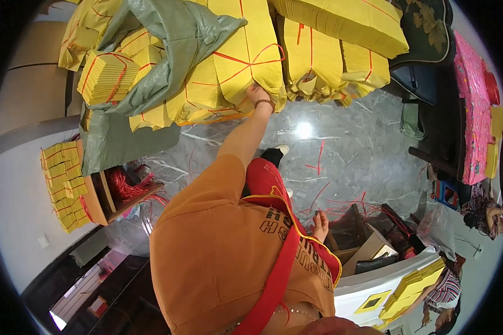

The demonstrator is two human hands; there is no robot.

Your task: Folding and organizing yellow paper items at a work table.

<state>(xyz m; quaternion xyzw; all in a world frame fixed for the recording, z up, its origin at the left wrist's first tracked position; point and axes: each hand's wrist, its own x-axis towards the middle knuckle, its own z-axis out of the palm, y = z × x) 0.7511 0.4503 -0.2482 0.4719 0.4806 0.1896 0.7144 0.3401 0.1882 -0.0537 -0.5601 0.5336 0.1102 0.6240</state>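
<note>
My left hand [257, 95], with a beaded bracelet at the wrist, reaches forward to a tall bundle of yellow paper [246, 33] tied crosswise with red string. The hand grips the bundle's near end just below the knot, its fingertips partly hidden by the paper. Close to my right side, my right hand [320, 226] is held with bent fingers, and a small dark thing shows at the fingertips, too small to name. More tied yellow bundles [310, 53] lie beside the gripped one. A green woven sack [173, 33] drapes over others on the left.
Red string scraps [320, 156] lie on the grey marble floor [363, 128]. A wooden box [126, 195] holding red string stands at left, near stacked small yellow bundles [64, 184]. At right are a pink-covered table [469, 111] and a white counter [352, 298]; people work near them.
</note>
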